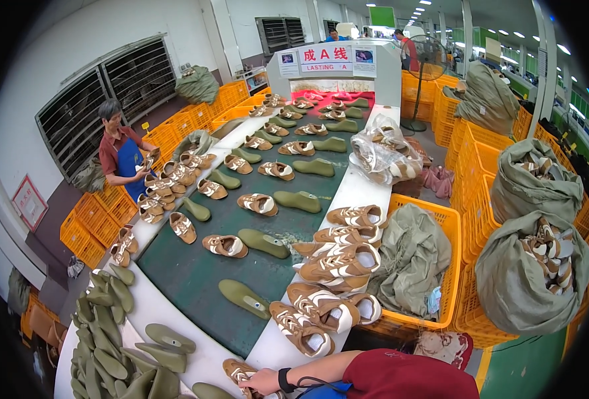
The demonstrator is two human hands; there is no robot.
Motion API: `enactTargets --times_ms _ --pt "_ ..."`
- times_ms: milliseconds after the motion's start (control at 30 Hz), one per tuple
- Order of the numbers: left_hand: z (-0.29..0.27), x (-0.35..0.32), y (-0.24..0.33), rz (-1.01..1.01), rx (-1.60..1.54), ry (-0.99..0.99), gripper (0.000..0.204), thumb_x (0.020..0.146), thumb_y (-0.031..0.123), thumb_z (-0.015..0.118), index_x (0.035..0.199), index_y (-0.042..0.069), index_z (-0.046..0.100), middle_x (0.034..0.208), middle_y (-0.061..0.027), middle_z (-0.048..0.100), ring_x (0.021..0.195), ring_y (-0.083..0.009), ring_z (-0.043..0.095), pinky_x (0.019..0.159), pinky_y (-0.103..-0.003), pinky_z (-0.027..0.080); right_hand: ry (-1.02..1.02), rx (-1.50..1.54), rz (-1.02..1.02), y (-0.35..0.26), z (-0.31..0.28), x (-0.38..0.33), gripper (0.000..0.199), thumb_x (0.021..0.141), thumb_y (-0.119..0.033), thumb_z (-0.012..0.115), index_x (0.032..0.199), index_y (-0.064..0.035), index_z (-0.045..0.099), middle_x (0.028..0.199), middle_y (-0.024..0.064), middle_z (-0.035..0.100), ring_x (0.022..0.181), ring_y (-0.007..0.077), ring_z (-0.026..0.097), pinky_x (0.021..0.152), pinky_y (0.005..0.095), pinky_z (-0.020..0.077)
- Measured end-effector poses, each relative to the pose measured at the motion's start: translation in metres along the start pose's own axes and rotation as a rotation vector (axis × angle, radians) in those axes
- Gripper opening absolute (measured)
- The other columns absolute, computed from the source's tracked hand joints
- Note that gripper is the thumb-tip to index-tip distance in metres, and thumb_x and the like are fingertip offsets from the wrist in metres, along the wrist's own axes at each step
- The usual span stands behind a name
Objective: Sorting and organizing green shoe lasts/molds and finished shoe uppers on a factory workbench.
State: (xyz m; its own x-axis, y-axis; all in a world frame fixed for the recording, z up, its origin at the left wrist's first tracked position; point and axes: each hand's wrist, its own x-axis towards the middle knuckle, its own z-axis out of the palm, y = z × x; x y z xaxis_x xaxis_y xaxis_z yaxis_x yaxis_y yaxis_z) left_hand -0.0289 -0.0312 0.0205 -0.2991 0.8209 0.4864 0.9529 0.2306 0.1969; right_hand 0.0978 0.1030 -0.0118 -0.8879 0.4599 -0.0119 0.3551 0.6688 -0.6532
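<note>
At the lower edge my right hand [264,382], below a black wristband, is closed on a brown sneaker with white stripes [237,370] lying on the white ledge. Its fingertips are partly hidden. My left hand is not in view. Left of the sneaker lie olive-green shoe lasts [171,337], with a large heap of them further left. One more last [211,391] is cut off by the lower edge. Just beyond my hand, similar sneakers [301,327] stand bunched along the right ledge.
A green conveyor belt [175,266] carries sneakers and lasts in rows toward a grey machine [278,83]. A co-worker [123,149] in a blue apron holds a shoe at the left. Yellow crates [455,263] and shoe-filled sacks [507,286] stand at the right.
</note>
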Motion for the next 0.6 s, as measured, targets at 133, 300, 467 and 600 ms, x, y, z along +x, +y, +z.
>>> enactTargets --times_ms 133,300,467,600 --pt "0.001 -0.001 -0.001 0.001 0.010 -0.007 0.012 0.072 0.009 0.060 0.080 0.001 0.064 0.084 -0.0163 0.062 0.090 -0.0342 0.053 0.091 -0.043 0.040 -0.014 0.020 0.006 0.001 0.002 0.000 0.036 0.070 -0.028 0.066 0.103 -0.0185 0.057 0.083 0.0106 0.063 0.077 0.0290 0.062 0.064 0.0410 0.0479" --pt "0.003 -0.001 -0.001 -0.010 0.003 -0.018 0.012 0.072 0.009 0.060 0.081 0.001 0.064 0.085 -0.0158 0.062 0.091 -0.0343 0.053 0.091 -0.043 0.040 -0.024 0.024 0.033 0.003 0.003 0.000 0.037 0.070 -0.027 0.066 0.105 -0.0187 0.056 0.083 0.0105 0.063 0.077 0.0290 0.062 0.063 0.0408 0.0475" --pt "0.002 -0.003 -0.002 -0.021 0.020 -0.019 0.012 0.073 0.009 0.060 0.081 0.002 0.065 0.085 -0.0152 0.062 0.092 -0.0345 0.054 0.091 -0.042 0.040 0.000 0.014 -0.001 0.001 0.002 0.000 0.037 0.070 -0.027 0.066 0.104 -0.0190 0.056 0.083 0.0102 0.063 0.078 0.0291 0.061 0.064 0.0403 0.0474" --pt "0.004 -0.003 -0.005 -0.028 0.012 -0.034 0.012 0.073 0.009 0.060 0.081 0.003 0.065 0.086 -0.0152 0.063 0.093 -0.0344 0.054 0.092 -0.042 0.040 -0.002 0.009 -0.003 -0.005 -0.007 -0.003 0.036 0.070 -0.027 0.065 0.104 -0.0189 0.056 0.083 0.0102 0.063 0.077 0.0291 0.061 0.064 0.0405 0.0474"
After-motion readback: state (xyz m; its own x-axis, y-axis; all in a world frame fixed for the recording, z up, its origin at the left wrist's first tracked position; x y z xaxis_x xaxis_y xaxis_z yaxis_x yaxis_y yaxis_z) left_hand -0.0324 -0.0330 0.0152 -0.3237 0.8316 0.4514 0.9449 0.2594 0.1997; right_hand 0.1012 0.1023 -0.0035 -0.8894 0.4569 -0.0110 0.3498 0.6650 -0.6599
